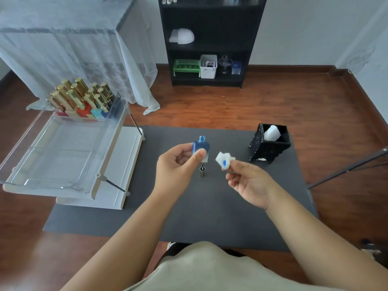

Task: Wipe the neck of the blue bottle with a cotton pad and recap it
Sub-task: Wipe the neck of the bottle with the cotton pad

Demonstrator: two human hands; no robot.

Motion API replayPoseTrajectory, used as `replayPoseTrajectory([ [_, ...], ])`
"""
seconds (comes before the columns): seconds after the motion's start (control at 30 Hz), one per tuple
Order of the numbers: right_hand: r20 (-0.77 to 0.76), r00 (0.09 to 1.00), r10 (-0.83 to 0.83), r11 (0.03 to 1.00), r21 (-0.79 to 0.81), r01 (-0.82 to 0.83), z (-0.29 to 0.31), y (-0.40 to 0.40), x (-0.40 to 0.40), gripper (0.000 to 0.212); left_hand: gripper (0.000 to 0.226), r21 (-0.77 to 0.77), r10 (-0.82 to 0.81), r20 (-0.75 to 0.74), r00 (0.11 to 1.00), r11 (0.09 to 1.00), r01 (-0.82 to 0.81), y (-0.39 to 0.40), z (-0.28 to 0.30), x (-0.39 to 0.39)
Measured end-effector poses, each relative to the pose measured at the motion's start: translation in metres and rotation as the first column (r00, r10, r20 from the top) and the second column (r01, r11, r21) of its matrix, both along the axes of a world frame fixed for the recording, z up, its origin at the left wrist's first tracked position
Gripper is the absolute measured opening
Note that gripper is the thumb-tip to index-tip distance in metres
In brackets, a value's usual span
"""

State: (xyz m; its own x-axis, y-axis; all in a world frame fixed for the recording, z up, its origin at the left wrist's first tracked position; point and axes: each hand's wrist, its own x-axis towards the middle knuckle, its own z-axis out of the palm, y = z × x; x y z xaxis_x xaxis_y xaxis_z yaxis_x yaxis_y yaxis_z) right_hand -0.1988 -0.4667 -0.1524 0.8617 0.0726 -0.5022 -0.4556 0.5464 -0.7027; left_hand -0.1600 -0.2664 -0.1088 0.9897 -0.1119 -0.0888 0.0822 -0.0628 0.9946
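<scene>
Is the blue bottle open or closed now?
Open. The blue bottle in the left hand shows a bare threaded neck; its gold cap stands on the mat.

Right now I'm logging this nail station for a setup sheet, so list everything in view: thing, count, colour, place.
blue bottle: one, blue, uncapped, held above the mat
cotton pad: one, white with a blue stain, crumpled in the right hand
cap: one, gold with brush, on the mat below the bottle
mat: one, dark grey, on the wooden floor
black holder: one, black, right part of the mat, white pads inside
rack: one, clear and white, left, at the mat's left edge
gold-capped bottles: a dozen or so, far end of the rack
shelf unit: one, black, by the far wall, holding bins and small items
draped table: one, white lace, far left
left hand: holds the bottle
right hand: pinches the pad
</scene>
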Motion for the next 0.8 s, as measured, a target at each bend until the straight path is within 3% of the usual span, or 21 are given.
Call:
replayPoseTrajectory([
  [0.13, -0.156, 0.98, 0.126, 0.958, -0.237, -0.161, -0.042, 0.004, -0.009, 0.015, 0.023, 0.028, 0.011, -0.016, 1.0, 1.0, -0.011, 0.009, -0.009, -0.008],
  [0.23, -0.245, 0.943, 0.227, 0.831, -0.457, -0.318, -0.064, 0.009, -0.016, 0.01, 0.023, 0.052, 0.006, -0.018, 1.0, 0.999, -0.005, 0.014, -0.014, -0.015],
  [0.37, -0.38, 0.891, 0.249, 0.722, -0.54, -0.432, -0.079, 0.015, -0.018, 0.011, 0.022, 0.095, -0.002, -0.022, 1.0, 0.995, 0.004, 0.02, -0.02, -0.022],
  [0.5, -0.391, 0.893, 0.222, 0.658, -0.616, -0.433, -0.081, 0.012, -0.012, 0.009, 0.024, 0.121, 0.002, -0.029, 1.0, 0.993, 0.001, 0.021, -0.024, -0.027],
  [0.63, -0.349, 0.93, 0.114, 0.684, -0.652, -0.328, -0.084, 0.002, -0.009, 0.009, 0.032, 0.12, 0.001, -0.043, 0.999, 0.993, 0.005, 0.016, -0.027, -0.031],
  [0.8, -0.367, 0.929, 0.045, 0.719, -0.634, -0.285, -0.087, -0.007, -0.001, 0.034, 0.034, 0.127, 0.02, -0.072, 0.997, 0.992, -0.011, 0.014, -0.032, -0.034],
])
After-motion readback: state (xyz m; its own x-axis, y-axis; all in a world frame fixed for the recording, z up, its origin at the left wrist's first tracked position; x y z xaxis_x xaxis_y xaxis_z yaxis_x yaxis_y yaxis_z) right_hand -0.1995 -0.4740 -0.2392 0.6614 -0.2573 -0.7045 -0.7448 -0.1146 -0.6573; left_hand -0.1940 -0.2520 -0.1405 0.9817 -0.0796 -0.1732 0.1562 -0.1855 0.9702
